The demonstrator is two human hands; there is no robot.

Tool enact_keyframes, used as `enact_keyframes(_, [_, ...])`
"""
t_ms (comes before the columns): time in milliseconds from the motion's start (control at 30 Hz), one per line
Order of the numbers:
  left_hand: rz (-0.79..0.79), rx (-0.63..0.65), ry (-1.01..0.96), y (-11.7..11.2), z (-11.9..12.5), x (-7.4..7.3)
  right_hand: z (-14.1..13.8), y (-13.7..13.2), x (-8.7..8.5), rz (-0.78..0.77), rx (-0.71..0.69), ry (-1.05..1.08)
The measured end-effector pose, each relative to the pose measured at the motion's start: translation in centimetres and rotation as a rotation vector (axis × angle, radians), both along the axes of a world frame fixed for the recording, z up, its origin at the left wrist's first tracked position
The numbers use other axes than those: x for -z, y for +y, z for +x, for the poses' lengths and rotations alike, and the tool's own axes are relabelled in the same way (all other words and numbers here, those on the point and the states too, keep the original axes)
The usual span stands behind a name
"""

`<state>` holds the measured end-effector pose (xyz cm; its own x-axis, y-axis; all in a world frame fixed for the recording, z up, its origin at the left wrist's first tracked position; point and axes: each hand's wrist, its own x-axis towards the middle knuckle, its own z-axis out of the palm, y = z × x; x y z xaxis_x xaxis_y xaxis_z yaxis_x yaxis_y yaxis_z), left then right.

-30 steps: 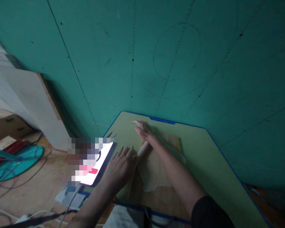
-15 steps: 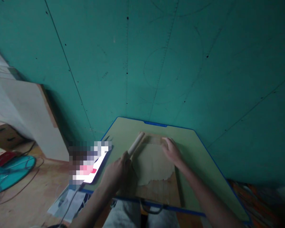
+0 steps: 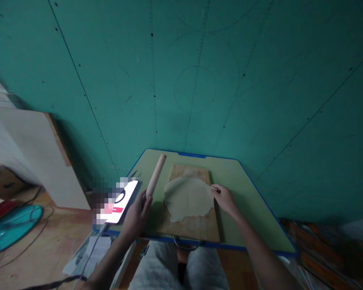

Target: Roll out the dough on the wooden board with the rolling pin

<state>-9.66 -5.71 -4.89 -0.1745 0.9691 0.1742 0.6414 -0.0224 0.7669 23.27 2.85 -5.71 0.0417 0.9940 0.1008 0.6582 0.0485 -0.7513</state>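
A thin sheet of rolled-out dough with a ragged near edge lies on a wooden board. My left hand is closed round the lower end of a wooden rolling pin, which tilts up and away, left of the board and apart from the dough. At the dough's right edge, my right hand has its fingers pinched together on the rim of the sheet. Both hands are over the small folding table, which has a blue border.
A lit tablet, partly blurred out, rests at the table's left edge with a cable running down from it. A green wall rises behind the table. A pale panel leans at left, near a teal disc on the floor.
The rolling pin and my left hand have moved left, off the dough's side. My right hand has come nearer, from the dough's far right to its right edge. The view has shifted slightly.
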Motion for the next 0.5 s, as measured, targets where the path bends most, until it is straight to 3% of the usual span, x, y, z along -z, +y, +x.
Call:
enact_keyframes(300, [0.020,0.020,0.016,-0.3,0.0,-0.2,1.4,-1.4,-1.2,-0.111,-0.055,0.066])
enact_keyframes(500, [0.005,0.112,0.104,-0.6,-0.2,-0.2,2.2,-4.3,-1.4,-0.206,-0.080,0.096])
